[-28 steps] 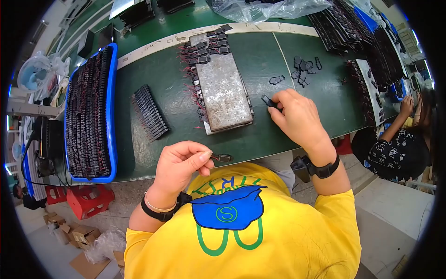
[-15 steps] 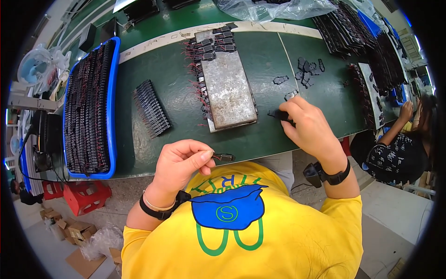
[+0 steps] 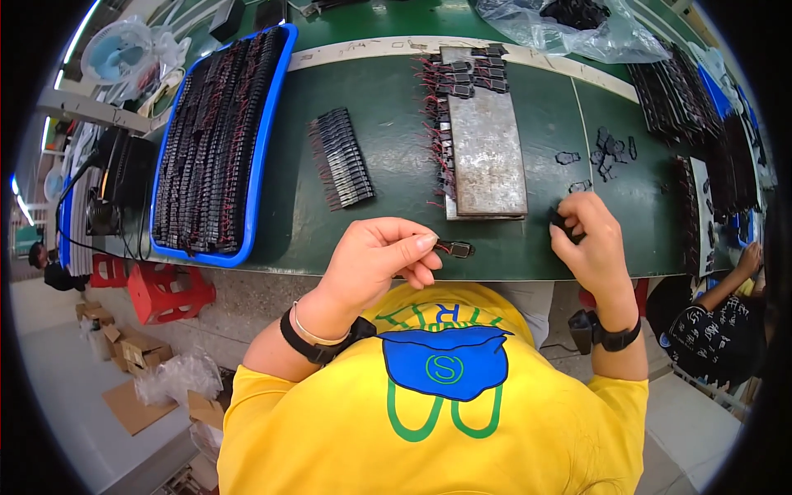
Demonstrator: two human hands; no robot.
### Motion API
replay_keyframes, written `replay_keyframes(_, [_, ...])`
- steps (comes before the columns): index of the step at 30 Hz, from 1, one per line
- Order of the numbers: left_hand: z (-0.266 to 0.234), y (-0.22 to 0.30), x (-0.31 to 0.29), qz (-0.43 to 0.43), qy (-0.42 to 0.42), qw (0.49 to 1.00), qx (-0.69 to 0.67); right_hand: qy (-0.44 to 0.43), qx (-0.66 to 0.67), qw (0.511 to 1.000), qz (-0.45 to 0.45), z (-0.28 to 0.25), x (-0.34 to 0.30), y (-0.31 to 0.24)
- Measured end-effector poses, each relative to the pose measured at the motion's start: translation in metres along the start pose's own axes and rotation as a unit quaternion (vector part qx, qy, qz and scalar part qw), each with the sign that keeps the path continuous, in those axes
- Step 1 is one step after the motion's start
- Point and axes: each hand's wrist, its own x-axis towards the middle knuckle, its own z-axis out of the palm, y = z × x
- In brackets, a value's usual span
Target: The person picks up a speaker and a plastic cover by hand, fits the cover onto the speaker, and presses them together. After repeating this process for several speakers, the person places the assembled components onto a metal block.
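Between the thumb and fingers of my left hand [image 3: 386,257] is a small black speaker module [image 3: 459,249] with thin red wires, held just over the table's front edge. My right hand [image 3: 596,239] is curled closed with a small black piece [image 3: 558,219] at its fingertips; fingers cover most of it. Just beyond that hand lie a loose black-rimmed part [image 3: 580,186] and a cluster of flat black parts [image 3: 610,152]. Left of my right hand rests a worn metal block [image 3: 488,157], with wired modules [image 3: 452,76] along its left side and far end.
A row of black modules [image 3: 341,157] lies on the green table [image 3: 388,99]. To its left is a blue tray [image 3: 271,124] packed with more. Stacked black strips [image 3: 678,95] and a plastic bag [image 3: 528,25] are at the far right. Another person's hand [image 3: 749,260] shows at the right.
The whole view has shifted, so the table's contents sit farther right in the picture. My right hand has drawn a little closer to the metal block. My left hand still holds the speaker module.
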Motion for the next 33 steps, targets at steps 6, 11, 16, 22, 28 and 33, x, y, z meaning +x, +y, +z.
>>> replay_keyframes(6, [0.001,0.0,0.0,-0.004,-0.018,1.0,0.011,0.034,0.173,0.984,-0.039,-0.004,-0.009,-0.03])
replay_keyframes(11, [0.007,-0.002,0.001,0.002,-0.018,0.999,0.033,0.013,0.119,0.972,-0.2,0.008,0.001,-0.062])
replay_keyframes(16, [0.011,-0.005,0.0,-0.007,-0.021,0.999,0.031,0.028,0.05,0.972,-0.228,0.018,0.004,-0.078])
replay_keyframes(22, [0.012,-0.007,0.001,-0.015,-0.037,0.999,0.02,-0.008,0.009,0.979,-0.205,0.024,-0.005,-0.08])
replay_keyframes(28, [0.012,-0.007,0.001,-0.017,-0.04,0.999,0.019,-0.003,0.003,0.977,-0.213,0.028,-0.006,-0.077])
replay_keyframes(33, [0.014,-0.008,0.0,-0.006,-0.037,0.999,0.025,0.007,0.013,0.978,-0.209,0.03,-0.006,-0.077])
